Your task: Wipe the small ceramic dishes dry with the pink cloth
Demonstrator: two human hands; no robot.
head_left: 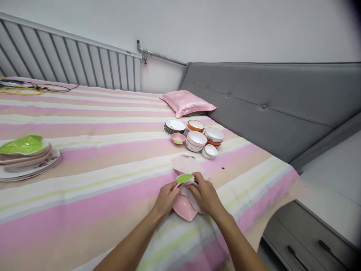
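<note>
Left hand (pixel 166 196): pinches the rim of a glossy pink, green-tipped, petal-shaped dish (pixel 184 209).
Dish: near, between both hands, over the striped bedspread (pixel 107 205).
Right hand (pixel 207 192): pinches a thin white sheet (pixel 194 203) against the dish.

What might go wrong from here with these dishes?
The pink-and-green dish might slip, since loose paper lies against it between the left hand and right hand. The stacked bowls could tip if the striped bedding beneath gets tugged. The green dish topping another stack might slide off likewise.
</note>
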